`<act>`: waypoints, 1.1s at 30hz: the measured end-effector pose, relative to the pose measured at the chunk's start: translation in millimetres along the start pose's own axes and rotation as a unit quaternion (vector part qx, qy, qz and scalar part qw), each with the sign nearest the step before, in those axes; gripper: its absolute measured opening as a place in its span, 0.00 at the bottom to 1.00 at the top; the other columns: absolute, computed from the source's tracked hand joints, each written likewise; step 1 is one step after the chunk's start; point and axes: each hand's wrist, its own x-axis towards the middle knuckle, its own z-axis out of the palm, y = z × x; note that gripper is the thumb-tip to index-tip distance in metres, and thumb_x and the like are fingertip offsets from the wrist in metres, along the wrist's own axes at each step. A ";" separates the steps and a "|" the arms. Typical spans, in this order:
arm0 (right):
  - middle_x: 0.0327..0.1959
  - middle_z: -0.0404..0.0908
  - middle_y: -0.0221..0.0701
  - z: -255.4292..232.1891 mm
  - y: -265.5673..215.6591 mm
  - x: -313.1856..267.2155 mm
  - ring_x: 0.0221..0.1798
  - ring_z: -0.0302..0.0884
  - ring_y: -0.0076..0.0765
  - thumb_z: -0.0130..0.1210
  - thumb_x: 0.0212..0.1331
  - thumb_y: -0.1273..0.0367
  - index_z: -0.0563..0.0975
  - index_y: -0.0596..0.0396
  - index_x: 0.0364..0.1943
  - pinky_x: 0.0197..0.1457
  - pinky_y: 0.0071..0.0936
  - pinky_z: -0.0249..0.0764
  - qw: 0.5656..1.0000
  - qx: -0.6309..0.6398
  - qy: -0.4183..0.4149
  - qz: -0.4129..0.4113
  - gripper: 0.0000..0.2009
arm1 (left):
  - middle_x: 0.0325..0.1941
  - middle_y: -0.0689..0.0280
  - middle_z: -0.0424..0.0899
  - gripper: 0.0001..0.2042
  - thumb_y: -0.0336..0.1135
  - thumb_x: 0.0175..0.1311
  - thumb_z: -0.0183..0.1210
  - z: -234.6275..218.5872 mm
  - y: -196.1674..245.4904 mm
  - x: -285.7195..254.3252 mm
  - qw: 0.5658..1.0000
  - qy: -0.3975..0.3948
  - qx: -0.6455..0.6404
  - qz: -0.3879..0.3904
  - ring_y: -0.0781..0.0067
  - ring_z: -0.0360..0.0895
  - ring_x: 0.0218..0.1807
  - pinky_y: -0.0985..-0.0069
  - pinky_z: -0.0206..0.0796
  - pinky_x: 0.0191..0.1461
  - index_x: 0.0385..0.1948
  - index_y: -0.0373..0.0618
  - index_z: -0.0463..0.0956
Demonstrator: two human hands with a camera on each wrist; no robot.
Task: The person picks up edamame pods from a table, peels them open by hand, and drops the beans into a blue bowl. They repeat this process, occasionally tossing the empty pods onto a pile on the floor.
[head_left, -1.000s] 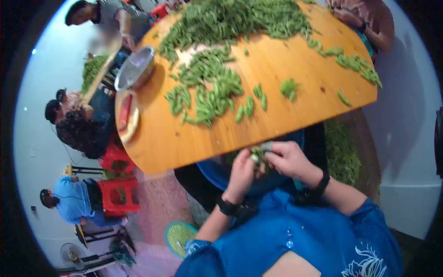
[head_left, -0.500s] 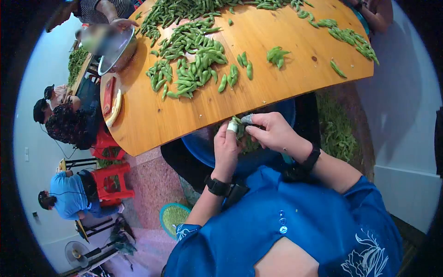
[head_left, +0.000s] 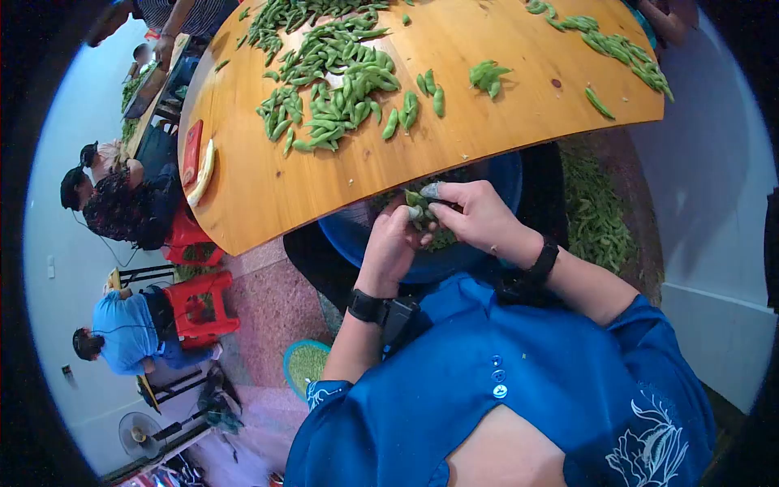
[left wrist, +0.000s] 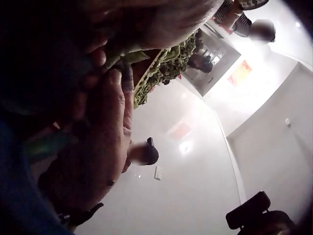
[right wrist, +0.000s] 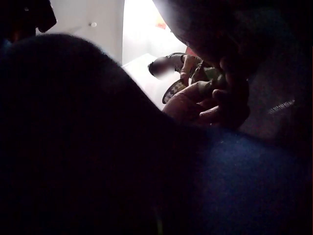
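Note:
Just below the table's near edge, my two hands meet over a blue tub (head_left: 334, 243). My left hand (head_left: 389, 247) pinches a green soybean pod (head_left: 415, 198) between thumb and fingers. From the other side my right hand (head_left: 480, 217) grips the same pod with thumb and forefinger. Grey wrapping (head_left: 430, 191) covers the tip of the right forefinger, and the left thumb is wrapped too. The pod (left wrist: 137, 57) also shows between the fingers in the left wrist view. Dark sleeve and shadow fill most of the right wrist view. More greens (head_left: 442, 240) lie in the tub under the hands.
Loose pods (head_left: 333, 114) spread over the wooden table (head_left: 284, 203), with a small cluster (head_left: 488, 77) and a row of pods (head_left: 625, 50) further right. A red object (head_left: 192, 152) lies at the left edge. Greens (head_left: 596, 215) cover the floor at right.
The metal bowl at the table's left edge has been taken away by another person. My hands stay together below the table edge, the fingers shifting on the pod. The head view has tilted downward.

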 end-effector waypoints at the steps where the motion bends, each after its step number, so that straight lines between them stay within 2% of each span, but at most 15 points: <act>1: 0.24 0.79 0.42 0.1 0.2 0.2 0.28 0.80 0.36 0.50 0.57 0.73 0.77 0.60 0.34 0.32 0.30 0.73 1.000 0.001 -0.001 -0.001 0.06 | 0.40 0.64 0.77 0.14 0.31 0.65 0.40 4.8 -0.5 -1.9 0.999 -0.005 -0.045 -0.005 0.75 0.75 0.34 0.79 0.67 0.32 0.49 0.40 0.69; 4: 0.25 0.80 0.38 -0.8 -2.2 1.8 0.28 0.81 0.31 0.49 0.59 0.73 0.78 0.60 0.37 0.32 0.28 0.74 0.999 0.007 -0.016 -0.029 0.07 | 0.42 0.65 0.78 0.13 0.32 0.66 0.43 5.9 -1.7 -4.8 0.995 -0.024 -0.099 0.005 0.74 0.75 0.38 0.77 0.68 0.38 0.47 0.40 0.70; 6: 0.26 0.81 0.37 -5.0 -9.9 -0.2 0.29 0.80 0.27 0.50 0.59 0.72 0.78 0.61 0.41 0.33 0.27 0.75 0.997 0.067 -0.035 0.034 0.09 | 0.44 0.66 0.78 0.11 0.32 0.66 0.45 2.7 -5.3 -5.5 0.993 -0.038 -0.109 0.018 0.74 0.75 0.41 0.75 0.69 0.42 0.45 0.40 0.72; 9: 0.28 0.82 0.36 -14.8 -14.5 -0.6 0.29 0.79 0.23 0.51 0.59 0.72 0.78 0.61 0.44 0.34 0.25 0.75 0.998 0.029 0.039 0.027 0.11 | 0.45 0.67 0.78 0.12 0.32 0.65 0.47 -2.7 -9.1 -5.2 0.999 -0.042 0.008 0.021 0.72 0.75 0.44 0.71 0.69 0.45 0.48 0.40 0.72; 11: 0.27 0.82 0.31 -29.1 -20.4 -4.1 0.25 0.74 0.18 0.52 0.60 0.71 0.79 0.59 0.45 0.29 0.21 0.71 0.992 0.002 0.109 -0.057 0.12 | 0.44 0.67 0.78 0.13 0.32 0.64 0.49 -4.1 -10.7 -7.5 0.954 -0.019 0.297 0.041 0.71 0.75 0.43 0.71 0.69 0.46 0.47 0.39 0.73; 12: 0.25 0.80 0.28 -41.5 -23.3 -8.0 0.23 0.72 0.17 0.52 0.60 0.70 0.78 0.58 0.46 0.27 0.19 0.70 0.991 0.015 0.128 -0.025 0.12 | 0.44 0.67 0.78 0.13 0.32 0.64 0.49 -3.9 -8.8 -10.9 0.953 -0.020 0.299 0.045 0.71 0.75 0.43 0.71 0.69 0.46 0.47 0.39 0.73; 15: 0.21 0.74 0.20 -89.7 -23.2 -16.7 0.18 0.65 0.14 0.51 0.63 0.69 0.78 0.54 0.50 0.22 0.16 0.64 0.972 0.048 0.224 0.058 0.13 | 0.34 0.61 0.79 0.08 0.31 0.59 0.56 4.0 7.9 -24.4 0.710 0.097 0.649 0.254 0.64 0.76 0.34 0.71 0.68 0.41 0.36 0.40 0.78; 17: 0.22 0.72 0.19 -127.5 -9.6 -12.0 0.17 0.61 0.10 0.49 0.65 0.68 0.76 0.57 0.49 0.19 0.11 0.57 0.956 0.022 0.284 0.075 0.13 | 0.28 0.58 0.76 0.06 0.26 0.56 0.58 43.3 44.8 -35.8 0.731 0.151 0.569 0.345 0.64 0.75 0.29 0.74 0.67 0.36 0.34 0.39 0.78; 20: 0.21 0.73 0.22 -157.9 -2.2 -7.2 0.21 0.66 0.14 0.50 0.63 0.68 0.78 0.56 0.48 0.24 0.17 0.63 0.945 -0.090 0.312 0.047 0.12 | 0.30 0.57 0.76 0.07 0.27 0.56 0.58 58.1 75.5 -7.7 0.718 0.206 0.575 0.335 0.60 0.76 0.32 0.71 0.67 0.37 0.35 0.39 0.78; 22: 0.21 0.73 0.23 -145.4 -11.7 -5.3 0.22 0.67 0.15 0.50 0.63 0.69 0.78 0.56 0.47 0.25 0.17 0.64 0.951 -0.081 0.297 0.034 0.12 | 0.33 0.56 0.77 0.07 0.28 0.56 0.58 53.7 84.8 28.0 0.612 0.248 0.625 0.417 0.55 0.76 0.36 0.67 0.67 0.39 0.35 0.39 0.78; 25: 0.22 0.75 0.25 -119.0 -14.6 -2.7 0.25 0.71 0.20 0.50 0.62 0.70 0.78 0.59 0.45 0.29 0.22 0.68 0.968 -0.112 0.225 -0.025 0.11 | 0.34 0.55 0.77 0.07 0.28 0.56 0.58 42.5 88.3 52.1 0.641 0.234 0.646 0.341 0.50 0.75 0.41 0.63 0.67 0.42 0.35 0.39 0.78; 27: 0.22 0.76 0.25 -98.4 -23.7 -4.9 0.23 0.71 0.19 0.49 0.62 0.69 0.77 0.58 0.47 0.27 0.21 0.68 0.987 -0.065 0.148 0.013 0.12 | 0.36 0.55 0.78 0.06 0.28 0.57 0.58 39.0 86.9 45.8 0.624 0.224 0.658 0.358 0.56 0.77 0.35 0.67 0.68 0.38 0.35 0.38 0.77; 30: 0.22 0.75 0.24 -72.4 -26.3 2.7 0.19 0.70 0.17 0.48 0.63 0.68 0.77 0.57 0.49 0.22 0.17 0.66 0.993 0.089 0.044 0.061 0.13 | 0.37 0.64 0.80 0.06 0.28 0.61 0.57 48.1 81.9 20.6 0.758 0.157 0.540 0.330 0.79 0.73 0.26 0.78 0.66 0.29 0.38 0.39 0.77; 31: 0.22 0.75 0.24 -66.8 -31.0 5.4 0.19 0.70 0.17 0.48 0.63 0.68 0.77 0.57 0.49 0.22 0.17 0.66 0.992 0.093 0.048 0.064 0.13 | 0.37 0.64 0.80 0.06 0.28 0.61 0.57 55.4 77.9 13.1 0.759 0.151 0.543 0.327 0.79 0.73 0.26 0.78 0.66 0.29 0.38 0.39 0.77; 33: 0.22 0.75 0.23 -60.3 -40.8 10.0 0.17 0.68 0.15 0.47 0.65 0.67 0.77 0.56 0.45 0.19 0.14 0.63 0.979 0.165 -0.047 0.108 0.11 | 0.35 0.65 0.78 0.10 0.24 0.61 0.56 65.2 70.1 1.2 0.922 0.057 0.299 0.238 0.81 0.73 0.26 0.83 0.67 0.29 0.44 0.38 0.76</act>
